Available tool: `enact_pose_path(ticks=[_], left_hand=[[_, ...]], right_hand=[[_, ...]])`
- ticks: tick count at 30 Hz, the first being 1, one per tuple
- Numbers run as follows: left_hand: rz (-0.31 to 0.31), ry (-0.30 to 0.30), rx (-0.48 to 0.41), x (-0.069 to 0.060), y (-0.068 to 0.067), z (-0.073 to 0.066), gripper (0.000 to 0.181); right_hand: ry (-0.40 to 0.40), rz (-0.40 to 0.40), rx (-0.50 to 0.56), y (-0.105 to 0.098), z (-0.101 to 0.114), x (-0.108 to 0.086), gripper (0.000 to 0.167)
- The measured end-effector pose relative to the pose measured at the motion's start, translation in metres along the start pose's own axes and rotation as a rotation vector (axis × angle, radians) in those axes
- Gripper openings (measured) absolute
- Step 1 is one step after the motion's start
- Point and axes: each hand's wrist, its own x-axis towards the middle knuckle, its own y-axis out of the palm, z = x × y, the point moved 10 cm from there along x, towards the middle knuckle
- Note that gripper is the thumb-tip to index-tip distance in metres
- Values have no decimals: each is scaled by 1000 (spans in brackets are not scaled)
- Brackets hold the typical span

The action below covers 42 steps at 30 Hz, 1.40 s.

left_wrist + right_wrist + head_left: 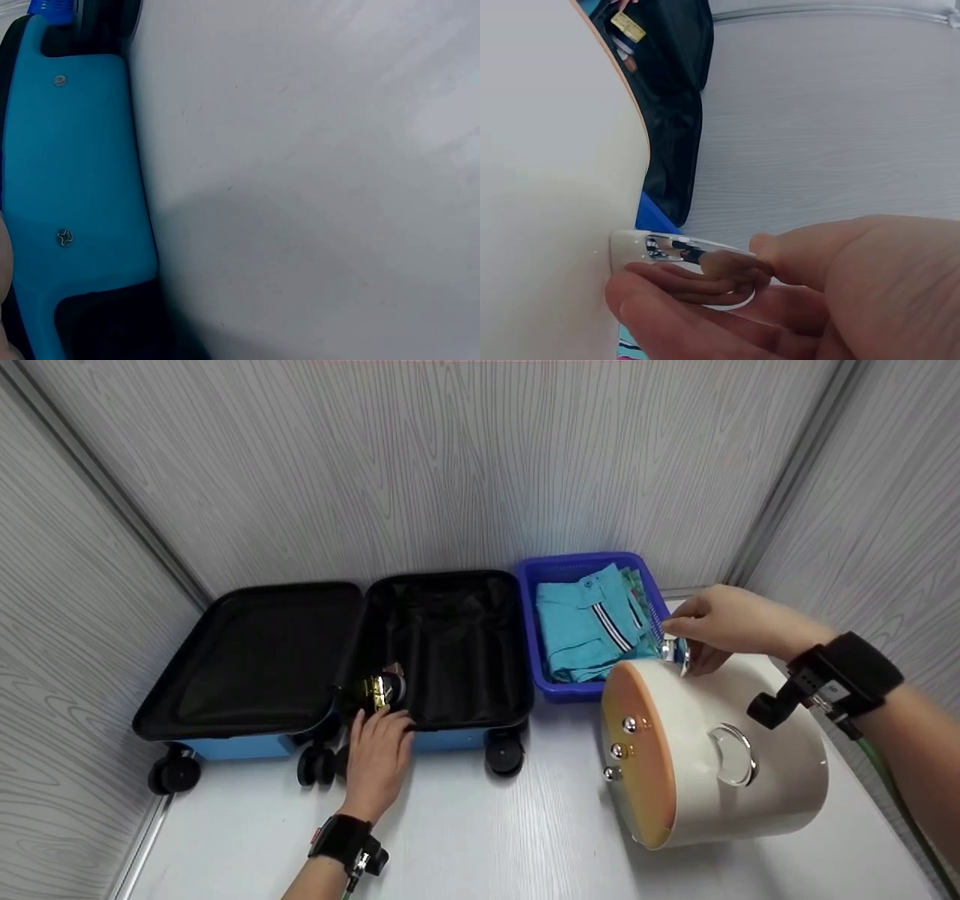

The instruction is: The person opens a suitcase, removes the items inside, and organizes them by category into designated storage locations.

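Note:
My right hand (712,626) grips a chrome handle (690,259) on a rounded cream box (750,802); in the right wrist view thumb and fingers close round that handle. The box's translucent orange front (646,765) faces left and bears chrome knobs (619,751). My left hand (379,757) reaches over the near rim of an open blue suitcase (450,740), its fingers fairly straight. Just beyond its fingertips, inside the suitcase's right half, lies a small gold and dark item (379,692). Whether the fingertips touch it is hard to tell.
Behind the box stands a blue basket (555,690) with folded turquoise clothes (574,622). The suitcase's left half (262,667) lies flat beside the right one, with black wheels (505,754) toward me. Wood-grain walls enclose the white table (480,840).

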Motion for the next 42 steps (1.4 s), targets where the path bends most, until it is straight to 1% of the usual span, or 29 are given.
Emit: enact_pose_path(ticks=[4,6,7,10,12,14,16,18,20,23,25,27,28,30,31,32,34,38,40,41,42], left_hand=[[2,-4,-5,-1,0,-1,19],[6,-6,0,-1,0,-1,19],[9,-8,1,-1,0,-1,19],[19,-12,5,-2,-1,-2,19],[29,-15,6,-1,-2,-2,19],[45,-23,7,0,-2,-1,20],[68,-36,5,1,-3,-1,21],[94,-56,0,3,-3,-1,23],[121,-80,-9,5,-4,-1,25],[143,-115,-35,8,-6,-4,27],[144,-123,-63,12,-7,-11,29],[138,-113,-99,17,-7,-24,30],[133,-99,-121,21,-7,-33,30],[131,-64,-166,29,-6,-57,30],[132,-43,-192,34,-5,-70,30],[138,-23,-216,38,-5,-84,30],[145,21,-271,44,-3,-114,29],[165,108,-359,54,0,-173,28],[174,149,-390,59,3,-200,29],[185,164,-401,61,6,-211,30],[198,175,-409,64,9,-222,31]], right_hand=[[-14,-11,59,-3,-5,-12,56],[-18,-29,58,-5,-8,-20,61],[-24,-42,37,-7,-8,-25,63],[-68,-84,-89,-9,-7,-44,61],[-112,-99,-159,-7,-6,-58,56],[-164,-105,-204,-1,-5,-73,50],[-212,-114,-231,6,-4,-88,47],[-283,-136,-246,14,-2,-101,46],[-352,-149,-250,21,-1,-113,52],[-440,-134,-246,34,-2,-125,66],[-441,-112,-269,42,-6,-129,72],[-430,-117,-316,48,-9,-128,75],[-411,-120,-341,49,-11,-127,75],[-367,-127,-377,51,-13,-124,77],[-357,-133,-388,51,-13,-124,77],[-370,-150,-394,51,-11,-124,76],[-367,-149,-410,52,-11,-124,76],[-436,-197,-419,55,-9,-129,73],[-427,-201,-418,55,-10,-130,72],[-429,-206,-415,55,-10,-130,72],[-411,-201,-416,54,-11,-130,72]])
